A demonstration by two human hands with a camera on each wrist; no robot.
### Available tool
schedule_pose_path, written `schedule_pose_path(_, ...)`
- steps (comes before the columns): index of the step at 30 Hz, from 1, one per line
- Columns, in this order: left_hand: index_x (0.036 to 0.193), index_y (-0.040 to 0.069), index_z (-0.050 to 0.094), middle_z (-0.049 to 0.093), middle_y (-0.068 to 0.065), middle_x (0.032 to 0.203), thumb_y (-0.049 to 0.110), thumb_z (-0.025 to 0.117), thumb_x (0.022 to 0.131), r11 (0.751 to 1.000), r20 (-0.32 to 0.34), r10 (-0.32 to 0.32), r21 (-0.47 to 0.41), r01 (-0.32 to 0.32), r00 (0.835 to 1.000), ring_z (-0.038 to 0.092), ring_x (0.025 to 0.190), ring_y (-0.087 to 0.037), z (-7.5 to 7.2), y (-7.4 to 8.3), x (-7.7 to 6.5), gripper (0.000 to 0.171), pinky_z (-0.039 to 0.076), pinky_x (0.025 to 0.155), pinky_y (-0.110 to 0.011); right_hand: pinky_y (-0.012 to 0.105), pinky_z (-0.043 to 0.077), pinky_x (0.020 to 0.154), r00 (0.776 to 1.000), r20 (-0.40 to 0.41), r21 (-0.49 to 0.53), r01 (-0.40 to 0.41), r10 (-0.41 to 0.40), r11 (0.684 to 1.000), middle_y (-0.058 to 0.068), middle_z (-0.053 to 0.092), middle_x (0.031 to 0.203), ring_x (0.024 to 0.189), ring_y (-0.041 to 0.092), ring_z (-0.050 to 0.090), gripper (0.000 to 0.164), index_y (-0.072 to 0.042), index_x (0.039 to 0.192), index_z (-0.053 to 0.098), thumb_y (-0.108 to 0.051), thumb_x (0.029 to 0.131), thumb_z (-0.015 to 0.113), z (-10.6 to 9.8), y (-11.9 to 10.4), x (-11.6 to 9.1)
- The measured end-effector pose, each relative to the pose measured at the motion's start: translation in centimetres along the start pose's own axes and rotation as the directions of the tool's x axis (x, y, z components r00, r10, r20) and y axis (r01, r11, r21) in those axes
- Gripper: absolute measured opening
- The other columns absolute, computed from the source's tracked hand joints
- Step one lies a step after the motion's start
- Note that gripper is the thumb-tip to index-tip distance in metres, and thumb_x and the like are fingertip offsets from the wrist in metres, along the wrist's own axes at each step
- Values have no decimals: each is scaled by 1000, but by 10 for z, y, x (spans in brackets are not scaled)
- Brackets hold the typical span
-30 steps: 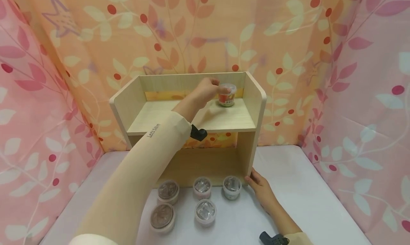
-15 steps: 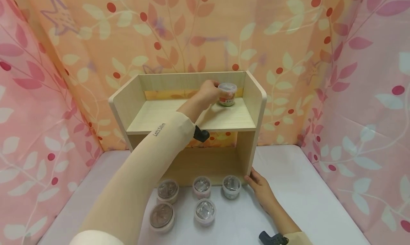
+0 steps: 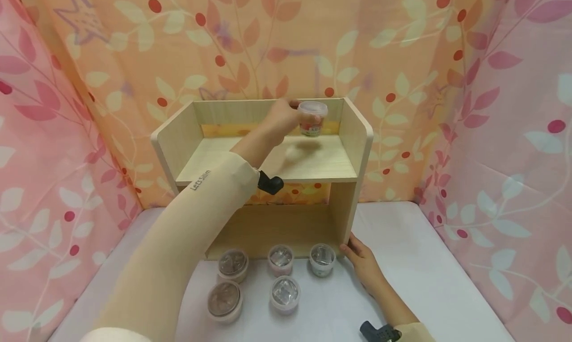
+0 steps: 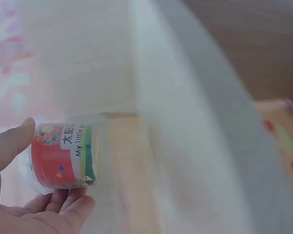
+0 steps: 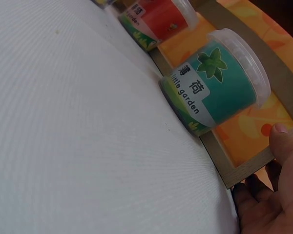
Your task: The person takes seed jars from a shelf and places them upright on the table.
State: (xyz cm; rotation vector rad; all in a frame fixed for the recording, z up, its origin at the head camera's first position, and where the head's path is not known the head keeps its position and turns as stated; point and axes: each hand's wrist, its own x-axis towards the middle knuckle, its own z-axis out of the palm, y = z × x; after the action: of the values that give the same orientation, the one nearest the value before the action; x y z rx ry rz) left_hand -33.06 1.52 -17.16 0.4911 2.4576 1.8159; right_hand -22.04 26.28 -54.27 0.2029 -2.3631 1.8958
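Note:
My left hand (image 3: 278, 122) holds a clear plastic cup (image 3: 311, 128) with a lid, raised a little above the upper board of a small wooden shelf (image 3: 214, 156). The cup's label (image 4: 56, 163) is red and green, printed "My little"; in the left wrist view the thumb lies on one side and the fingers on the other. Down at the shelf's front right corner, my right hand (image 3: 364, 267) grips the lower end of the side panel. Beside it stands a teal-labelled cup (image 5: 224, 90) reading "little garden".
More lidded cups stand on the white table before the shelf: one with a red label (image 5: 158, 24), a middle front cup (image 3: 285, 295), and two brown-topped cups, rear (image 3: 233, 263) and front (image 3: 225, 301). Patterned curtains (image 3: 473, 148) enclose the back and sides.
The red-labelled cup, resting on the upper board earlier, is now lifted off it and slightly left in my left hand. My right hand stays at the shelf corner.

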Motion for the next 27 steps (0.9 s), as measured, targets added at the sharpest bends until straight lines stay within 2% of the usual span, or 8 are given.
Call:
schedule_pose_path(4, 137, 1, 60, 67, -10, 130, 17, 83, 88, 998, 40, 35, -62, -32, 999, 59, 122, -20, -21, 12, -19, 57, 39, 116, -36, 31, 31, 117, 1000, 5, -10, -10, 11, 1000, 14, 38, 161, 153, 30, 29, 63, -10, 159, 37, -24, 103, 62, 2, -3, -1)
schedule_pose_path(6, 135, 1, 61, 67, -10, 127, 17, 83, 87, 997, 50, 47, -62, -43, 998, 61, 119, -20, -29, 17, -29, 54, 40, 116, -36, 40, 30, 119, 1000, 7, -18, -21, 22, 1000, 14, 38, 162, 153, 30, 29, 63, -11, 160, 36, -25, 104, 62, 1, -5, -3)
schedule_pose_path(8, 136, 3, 59, 67, -9, 127, 19, 83, 87, 998, 54, 52, -47, -50, 997, 61, 117, -20, -35, 21, -39, 57, 40, 116, -37, 43, 30, 119, 1000, 5, -27, -22, 22, 999, 14, 38, 162, 152, 30, 30, 63, -11, 160, 35, -24, 104, 61, 0, -6, -3)
schedule_pose_path(11, 136, 6, 58, 67, -7, 126, 23, 84, 87, 997, 59, 74, -8, -73, 996, 61, 117, -19, -39, 24, -53, 58, 40, 115, -38, 34, 36, 116, 1000, 2, -38, -28, 28, 999, 14, 38, 162, 152, 29, 31, 63, -13, 160, 35, -26, 105, 60, -3, -4, -2)
schedule_pose_path(15, 140, 8, 56, 66, -5, 127, 24, 84, 87, 996, 82, 89, -5, -89, 993, 61, 118, -19, -40, 23, -76, 63, 40, 113, -38, 17, 37, 109, 1000, -3, -46, -28, 28, 999, 13, 39, 161, 151, 28, 32, 64, -15, 160, 35, -30, 104, 61, -3, -2, -1)
schedule_pose_path(17, 143, 8, 54, 66, -5, 128, 23, 84, 87, 995, 98, 101, -12, -100, 990, 62, 118, -19, -39, 20, -89, 66, 42, 113, -38, 12, 37, 106, 1000, -2, -46, -25, 25, 999, 12, 39, 161, 151, 28, 32, 65, -15, 160, 35, -32, 103, 62, -3, -1, -1)
schedule_pose_path(23, 147, 10, 52, 65, -5, 130, 19, 84, 86, 993, 120, 121, -23, -119, 985, 63, 118, -21, -34, 2, -122, 69, 49, 107, -39, 11, 37, 105, 1000, 16, -37, 4, -3, 999, 14, 40, 160, 150, 29, 34, 61, -14, 160, 36, -25, 105, 60, -2, -1, -1)
schedule_pose_path(27, 146, 9, 52, 64, -6, 130, 15, 84, 86, 991, 148, 134, -49, -128, 980, 62, 118, -21, -22, -15, -137, 69, 53, 101, -35, 11, 36, 106, 1000, 9, -56, 18, -17, 998, 15, 41, 160, 150, 31, 33, 61, -13, 160, 36, -25, 105, 59, -1, -2, -1)
